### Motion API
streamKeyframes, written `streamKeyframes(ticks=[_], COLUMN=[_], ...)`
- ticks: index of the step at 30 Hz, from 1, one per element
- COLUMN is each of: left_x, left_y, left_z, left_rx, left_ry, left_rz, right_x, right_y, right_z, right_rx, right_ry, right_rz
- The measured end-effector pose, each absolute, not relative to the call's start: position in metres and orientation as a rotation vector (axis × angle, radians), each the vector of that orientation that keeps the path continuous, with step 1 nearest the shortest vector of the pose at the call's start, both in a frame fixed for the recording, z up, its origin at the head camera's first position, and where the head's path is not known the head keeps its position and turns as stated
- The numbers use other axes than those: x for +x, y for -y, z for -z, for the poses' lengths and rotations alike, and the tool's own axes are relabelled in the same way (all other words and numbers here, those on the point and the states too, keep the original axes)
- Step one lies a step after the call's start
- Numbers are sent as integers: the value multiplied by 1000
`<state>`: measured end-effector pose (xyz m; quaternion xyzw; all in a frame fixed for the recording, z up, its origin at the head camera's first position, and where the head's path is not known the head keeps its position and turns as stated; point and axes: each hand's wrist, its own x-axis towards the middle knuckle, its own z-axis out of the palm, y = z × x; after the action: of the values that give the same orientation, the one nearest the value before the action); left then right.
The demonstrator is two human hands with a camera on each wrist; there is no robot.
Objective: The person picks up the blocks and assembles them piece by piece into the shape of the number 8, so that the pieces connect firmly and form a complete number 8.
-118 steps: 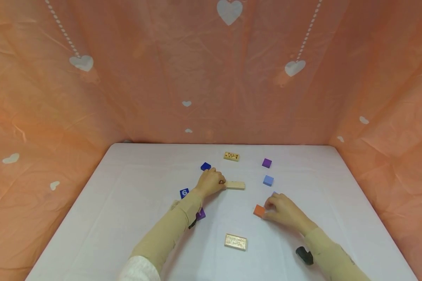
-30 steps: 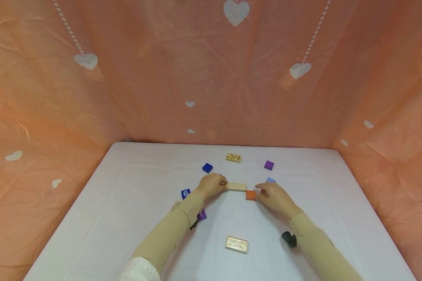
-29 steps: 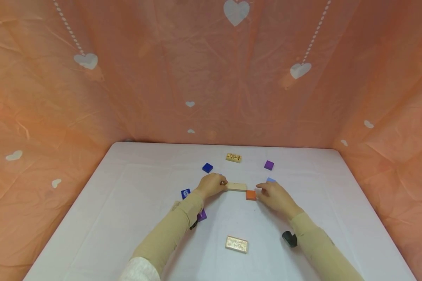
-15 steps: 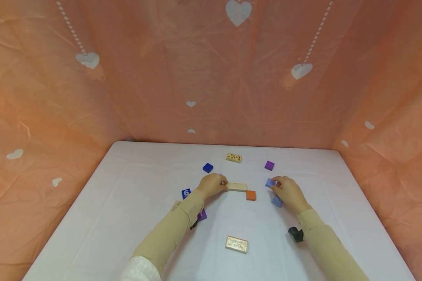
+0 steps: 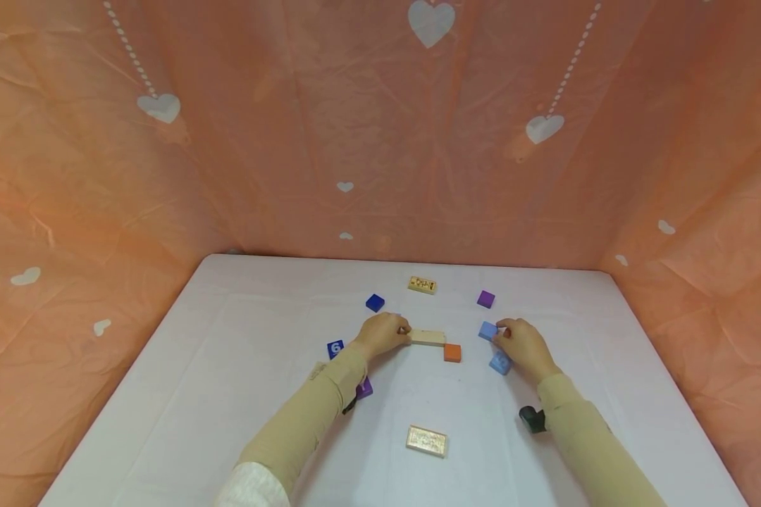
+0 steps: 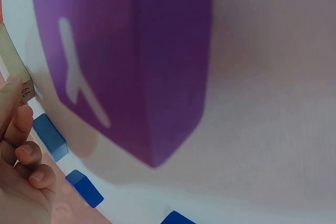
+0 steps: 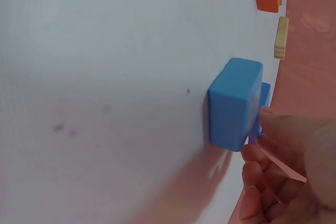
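Head view: the left hand (image 5: 382,334) is pinching a flat wooden bar (image 5: 428,338) on the white surface (image 5: 165,422), the right hand (image 5: 525,348) a smooth blue block (image 5: 487,330). Left wrist: an angular purple block (image 6: 100,40) is looming, blurred. Right wrist: a round-edged cuboid (image 7: 231,108) is partly hiding the blue block.

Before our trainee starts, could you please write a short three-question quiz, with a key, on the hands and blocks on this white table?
1. Which hand pinches the long, pale wooden block?
2. True or false: in the head view, the orange square block lies between the left hand and the right hand.
3. Which white digit reads on the numbered dark blue square block in the head view? A) 2 B) 6 C) 4

Key: 1. The left hand. 2. True. 3. B.
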<state>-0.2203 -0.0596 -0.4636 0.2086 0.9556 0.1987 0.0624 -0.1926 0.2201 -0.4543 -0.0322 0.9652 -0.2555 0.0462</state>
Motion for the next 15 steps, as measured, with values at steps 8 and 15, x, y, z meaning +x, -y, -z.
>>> streamKeyframes(ticks=[8, 15], left_x=[-221, -221], left_y=[59, 60], left_z=[464, 462], left_rx=[611, 599], left_ry=[-2884, -2860], left_rz=[-595, -627], right_x=[-196, -204], right_y=[-218, -214], right_z=[457, 459], right_rx=[-81, -83], right_ry=[-2938, -2908], right_rz=[747, 726])
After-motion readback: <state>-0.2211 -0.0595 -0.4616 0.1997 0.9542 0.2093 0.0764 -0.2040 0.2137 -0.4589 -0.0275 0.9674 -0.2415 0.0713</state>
